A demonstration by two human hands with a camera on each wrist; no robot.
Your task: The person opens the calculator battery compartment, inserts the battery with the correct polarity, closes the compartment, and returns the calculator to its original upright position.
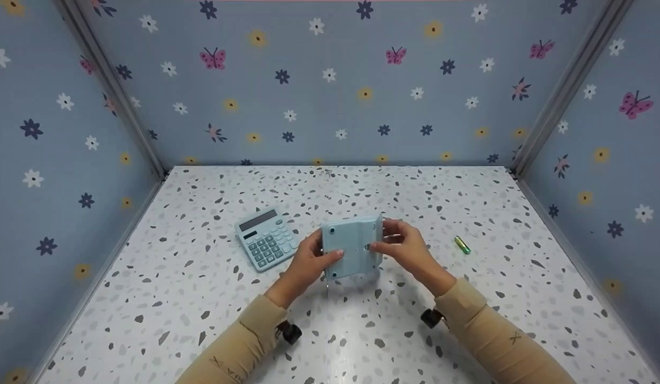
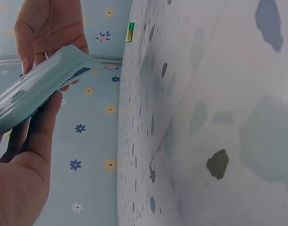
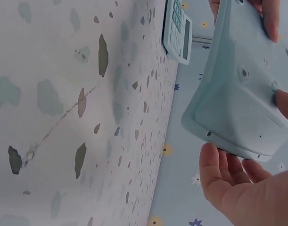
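Over a speckled table, both hands grip a pale-blue plastic device with dark corner dots.

Pale blue calculator, held aloft and tilted, underside showing.

Calculator and battery on speckled table

Lt-blu calcs, grn/yel batt, wht speckled tbl
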